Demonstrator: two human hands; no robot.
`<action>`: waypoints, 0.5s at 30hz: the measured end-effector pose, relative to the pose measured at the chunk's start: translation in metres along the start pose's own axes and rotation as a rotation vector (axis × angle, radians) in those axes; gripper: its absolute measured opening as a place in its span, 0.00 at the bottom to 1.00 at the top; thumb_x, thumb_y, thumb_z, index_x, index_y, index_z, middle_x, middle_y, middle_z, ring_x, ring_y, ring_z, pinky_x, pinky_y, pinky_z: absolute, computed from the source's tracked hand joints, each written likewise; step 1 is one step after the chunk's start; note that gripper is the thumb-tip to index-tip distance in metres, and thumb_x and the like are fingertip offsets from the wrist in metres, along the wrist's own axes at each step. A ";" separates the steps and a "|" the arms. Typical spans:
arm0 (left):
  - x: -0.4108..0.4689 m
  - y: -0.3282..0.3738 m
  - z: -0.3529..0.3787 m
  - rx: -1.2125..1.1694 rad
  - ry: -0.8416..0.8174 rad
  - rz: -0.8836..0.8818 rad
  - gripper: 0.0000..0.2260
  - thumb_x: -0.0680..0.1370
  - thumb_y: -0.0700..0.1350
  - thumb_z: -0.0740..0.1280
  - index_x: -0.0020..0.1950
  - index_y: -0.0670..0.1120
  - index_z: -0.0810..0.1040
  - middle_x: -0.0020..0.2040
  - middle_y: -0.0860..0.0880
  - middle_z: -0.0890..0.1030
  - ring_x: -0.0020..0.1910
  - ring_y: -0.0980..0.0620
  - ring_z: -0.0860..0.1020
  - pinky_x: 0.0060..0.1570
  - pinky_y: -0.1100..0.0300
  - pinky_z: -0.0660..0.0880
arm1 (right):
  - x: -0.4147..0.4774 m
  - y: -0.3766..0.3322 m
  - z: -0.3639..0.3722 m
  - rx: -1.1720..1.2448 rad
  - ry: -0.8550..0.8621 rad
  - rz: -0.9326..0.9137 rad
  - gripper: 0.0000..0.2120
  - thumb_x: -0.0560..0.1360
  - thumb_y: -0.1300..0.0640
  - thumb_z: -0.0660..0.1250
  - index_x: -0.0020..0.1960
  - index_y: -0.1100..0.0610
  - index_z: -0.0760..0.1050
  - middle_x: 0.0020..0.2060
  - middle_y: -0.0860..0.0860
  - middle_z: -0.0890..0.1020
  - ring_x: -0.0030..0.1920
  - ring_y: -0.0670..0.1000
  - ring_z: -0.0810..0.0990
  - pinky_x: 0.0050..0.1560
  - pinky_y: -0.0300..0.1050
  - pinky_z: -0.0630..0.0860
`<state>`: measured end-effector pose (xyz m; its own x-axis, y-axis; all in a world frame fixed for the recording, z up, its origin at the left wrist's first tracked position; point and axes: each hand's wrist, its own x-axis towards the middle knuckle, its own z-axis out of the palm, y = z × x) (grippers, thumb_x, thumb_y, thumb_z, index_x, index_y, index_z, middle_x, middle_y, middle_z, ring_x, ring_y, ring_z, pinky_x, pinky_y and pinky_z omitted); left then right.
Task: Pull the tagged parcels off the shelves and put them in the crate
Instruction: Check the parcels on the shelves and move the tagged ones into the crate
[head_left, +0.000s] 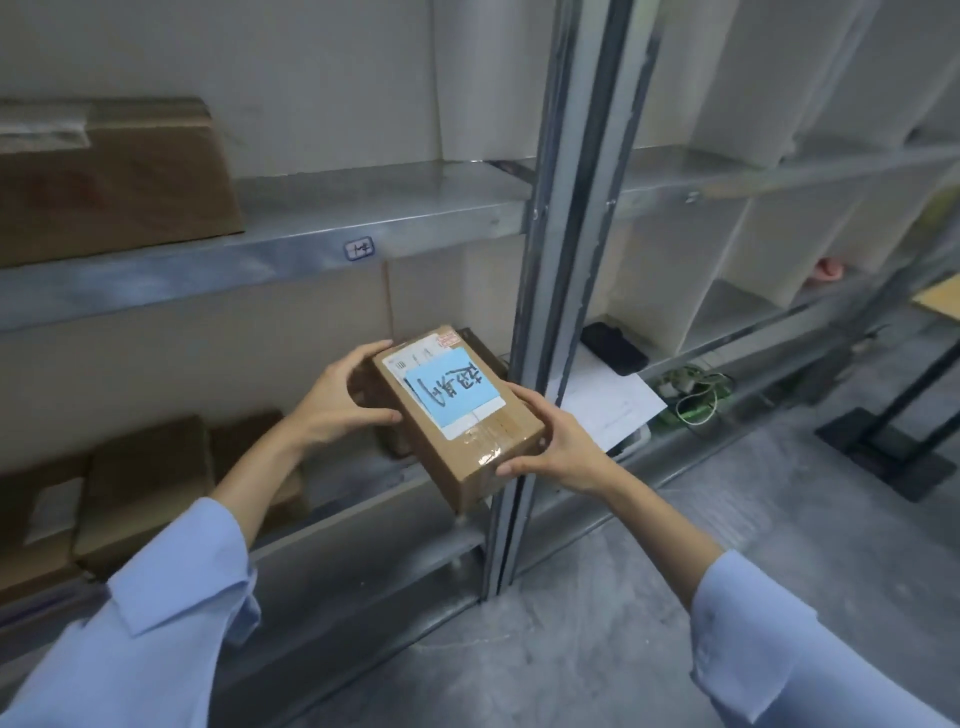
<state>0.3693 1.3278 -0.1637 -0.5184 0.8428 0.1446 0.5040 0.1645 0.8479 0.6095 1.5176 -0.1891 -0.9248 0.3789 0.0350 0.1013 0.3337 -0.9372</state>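
One tagged parcel (457, 415), blue label up, tilted, held off the lower shelf (384, 509), just beside the steel upright (524, 338). Left hand (337, 400) gripping its far end, right hand (558, 449) its near end. Open floor (623, 649) below and to the right. One large carton (104, 182) on the upper shelf (374, 208). Three blurred cartons (145, 483) at lower left.

steel shelving (208, 270) | pale wall (337, 78) behind | dusty grey concrete floor (597, 649)
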 end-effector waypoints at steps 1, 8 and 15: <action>0.004 0.004 0.009 0.008 -0.013 0.035 0.42 0.58 0.55 0.80 0.70 0.55 0.69 0.67 0.53 0.75 0.65 0.59 0.73 0.70 0.52 0.68 | -0.009 0.003 -0.009 -0.004 0.061 -0.003 0.44 0.62 0.51 0.82 0.73 0.47 0.65 0.65 0.42 0.76 0.67 0.43 0.73 0.67 0.51 0.73; 0.026 0.057 0.094 -0.059 -0.019 0.178 0.35 0.62 0.51 0.80 0.67 0.60 0.73 0.65 0.52 0.77 0.64 0.56 0.75 0.68 0.55 0.71 | -0.093 0.028 -0.090 0.020 0.518 0.038 0.35 0.58 0.60 0.84 0.62 0.52 0.74 0.56 0.49 0.81 0.56 0.50 0.80 0.52 0.42 0.78; 0.011 0.129 0.223 -0.119 -0.165 0.264 0.27 0.71 0.37 0.76 0.67 0.48 0.73 0.62 0.50 0.78 0.58 0.65 0.75 0.55 0.68 0.74 | -0.223 0.048 -0.154 0.025 0.834 0.134 0.28 0.62 0.57 0.82 0.57 0.56 0.72 0.53 0.54 0.80 0.54 0.52 0.80 0.51 0.39 0.78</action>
<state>0.5825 1.4730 -0.1667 -0.2565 0.9218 0.2907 0.5167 -0.1234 0.8472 0.8770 1.5818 -0.1885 -0.3312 0.9302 0.1581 0.1742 0.2250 -0.9587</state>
